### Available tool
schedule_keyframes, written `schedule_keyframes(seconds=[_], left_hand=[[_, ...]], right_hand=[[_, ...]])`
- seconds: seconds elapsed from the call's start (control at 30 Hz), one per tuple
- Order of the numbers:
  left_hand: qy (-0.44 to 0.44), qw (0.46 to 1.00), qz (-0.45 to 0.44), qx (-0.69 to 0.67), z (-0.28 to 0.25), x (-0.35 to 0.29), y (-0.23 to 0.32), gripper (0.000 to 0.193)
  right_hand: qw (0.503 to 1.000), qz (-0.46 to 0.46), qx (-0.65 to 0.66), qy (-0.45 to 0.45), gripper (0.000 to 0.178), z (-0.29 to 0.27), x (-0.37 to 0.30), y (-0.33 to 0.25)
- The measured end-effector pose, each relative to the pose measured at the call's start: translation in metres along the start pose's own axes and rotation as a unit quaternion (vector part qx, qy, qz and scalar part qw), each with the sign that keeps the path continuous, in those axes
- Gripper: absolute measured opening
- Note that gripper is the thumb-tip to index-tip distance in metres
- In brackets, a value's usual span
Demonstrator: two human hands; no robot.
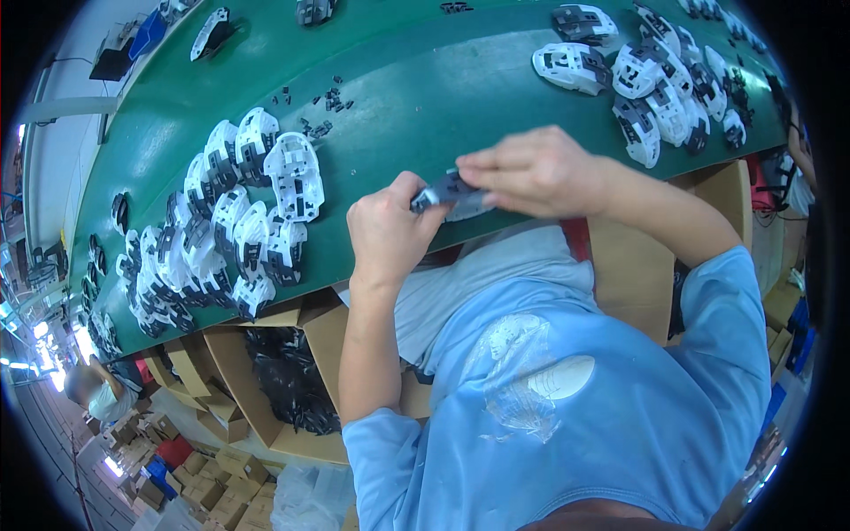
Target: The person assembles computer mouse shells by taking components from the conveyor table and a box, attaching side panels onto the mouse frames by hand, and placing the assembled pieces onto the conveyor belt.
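Near the front edge of the green table, my left hand [388, 228] grips one end of a dark plastic shell part [450, 188] with a whitish underside. My right hand [536, 173] has its fingers closed over the other end; it is slightly blurred, and its fingertips partly cover the part. To the left stand rows of similar curved white-and-black plastic shells [295, 175], leaning against one another. Small black pieces [333, 100] lie scattered on the table beyond them.
More shells [660, 93] are grouped on the right of the green table [403, 111]. Below its front edge, a cardboard box [323, 354] holds black plastic-like material [288, 376]; another open carton [630, 274] stands to the right. A co-worker [102, 389] is at the far left.
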State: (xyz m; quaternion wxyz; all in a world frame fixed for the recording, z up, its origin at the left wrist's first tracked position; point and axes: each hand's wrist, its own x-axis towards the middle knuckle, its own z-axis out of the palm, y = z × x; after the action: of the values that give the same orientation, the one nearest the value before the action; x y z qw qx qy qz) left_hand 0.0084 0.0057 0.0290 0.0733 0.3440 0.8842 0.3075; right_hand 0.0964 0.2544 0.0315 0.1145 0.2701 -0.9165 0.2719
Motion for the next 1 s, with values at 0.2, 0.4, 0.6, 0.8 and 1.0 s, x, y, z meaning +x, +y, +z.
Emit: schedule_keyframes(seconds=[0.2, 0.4, 0.6, 0.8, 1.0], left_hand=[[-0.005, 0.995, 0.025, -0.101, 0.003, -0.009, -0.003, 0.031], [-0.051, 0.966, 0.025, -0.251, 0.003, -0.018, -0.009, 0.048], [0.004, 0.976, 0.191, -0.103, 0.012, -0.015, -0.026, 0.068], [0.019, 0.975, 0.216, 0.054, 0.006, -0.006, -0.020, 0.066], [0.052, 0.974, 0.217, 0.038, 0.013, -0.010, -0.021, 0.064]], right_hand=[[0.998, 0.020, 0.054, 0.041, 0.040, 0.015, 0.004, -0.011], [0.985, -0.046, 0.160, 0.037, 0.052, 0.026, -0.004, -0.010], [0.997, 0.045, 0.056, 0.021, 0.082, 0.020, 0.003, 0.007], [0.999, 0.001, 0.032, 0.010, 0.075, 0.032, 0.005, 0.025], [0.998, -0.008, 0.055, -0.010, 0.063, 0.038, 0.010, 0.024]])
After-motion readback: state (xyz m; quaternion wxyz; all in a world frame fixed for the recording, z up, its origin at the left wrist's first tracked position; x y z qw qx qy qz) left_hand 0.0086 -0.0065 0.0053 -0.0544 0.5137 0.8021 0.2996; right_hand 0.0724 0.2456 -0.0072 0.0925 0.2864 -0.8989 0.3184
